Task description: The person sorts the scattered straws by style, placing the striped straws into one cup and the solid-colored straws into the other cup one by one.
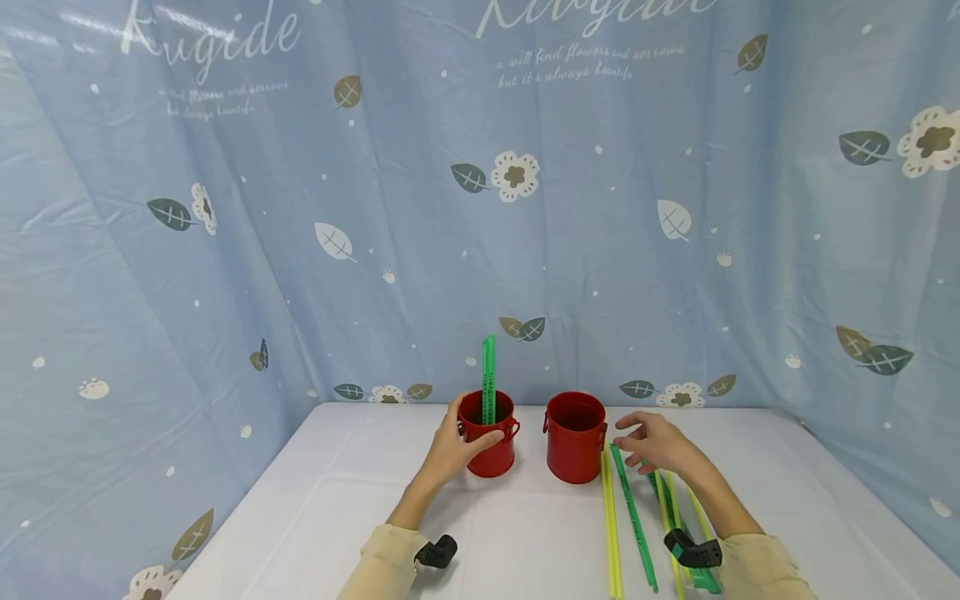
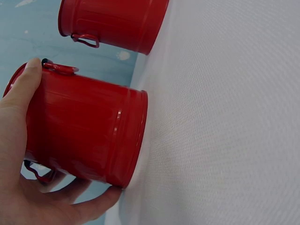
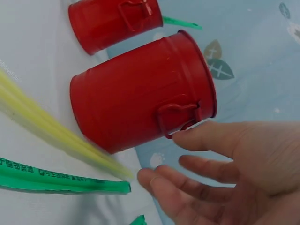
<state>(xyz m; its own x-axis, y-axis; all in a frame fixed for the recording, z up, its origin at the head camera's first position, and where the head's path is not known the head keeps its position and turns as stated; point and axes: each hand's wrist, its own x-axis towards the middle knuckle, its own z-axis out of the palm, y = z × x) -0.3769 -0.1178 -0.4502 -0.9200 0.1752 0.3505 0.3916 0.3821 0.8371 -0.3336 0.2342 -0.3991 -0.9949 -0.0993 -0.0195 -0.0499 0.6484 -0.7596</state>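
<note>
My left hand (image 1: 450,450) grips the left red bucket (image 1: 491,458), its thumb at the rim and its fingers around the far side, as the left wrist view also shows. Two green, wrapper-like strips (image 1: 489,375) with dark print stand upright in that bucket. The right red bucket (image 1: 575,454) stands on the table with its mouth upward. Just right of it hovers my right hand (image 1: 662,442), fingers loosely bent and nothing between them. Near those fingers lie the tips of a green printed strip (image 3: 65,180) and yellow strips (image 3: 56,126).
More green and yellow strips (image 1: 672,517) lie in a loose bunch under my right forearm. White cloth covers the table (image 1: 525,542). A blue patterned curtain (image 1: 420,250) hangs behind its back edge.
</note>
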